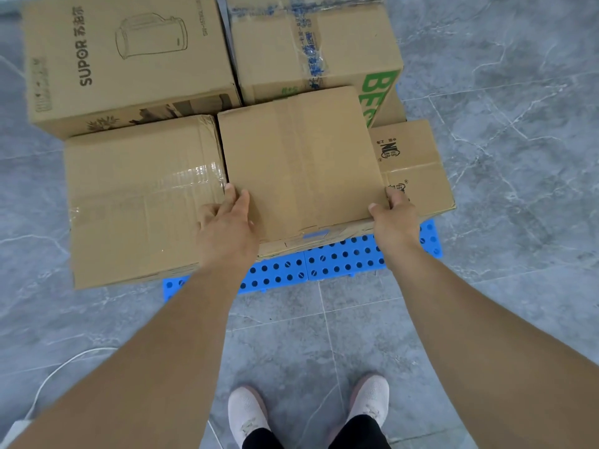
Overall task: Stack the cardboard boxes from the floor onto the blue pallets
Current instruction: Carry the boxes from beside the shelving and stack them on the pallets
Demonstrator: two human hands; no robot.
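Nearest to us are our own two forearms, reaching forward and down, and below them our pale shoes [248, 416] on the grey marbled floor [518, 157]. A white cable [55, 377] curves across the tiles at lower left.

Our left hand [227, 228] grips the near left corner of the plain box [301, 163], thumb laid on its top face and the fingers wrapped down the side, where we lose sight of them. Our right hand [393, 218] holds the near right corner the same way, thumb on top, fingers curled over the edge.

The plain box sits in the middle of the stack on the blue pallets [343, 259], whose perforated surface shows just in front of it. It touches the taped box [142, 202] on its left, which overhangs the pallet's near edge. On its right stands a lower small box [415, 166] with black printed marks. Behind are the SUPOR box [126, 59], printed with a kettle outline, and a box with green lettering [314, 50], sealed with blue-printed tape.
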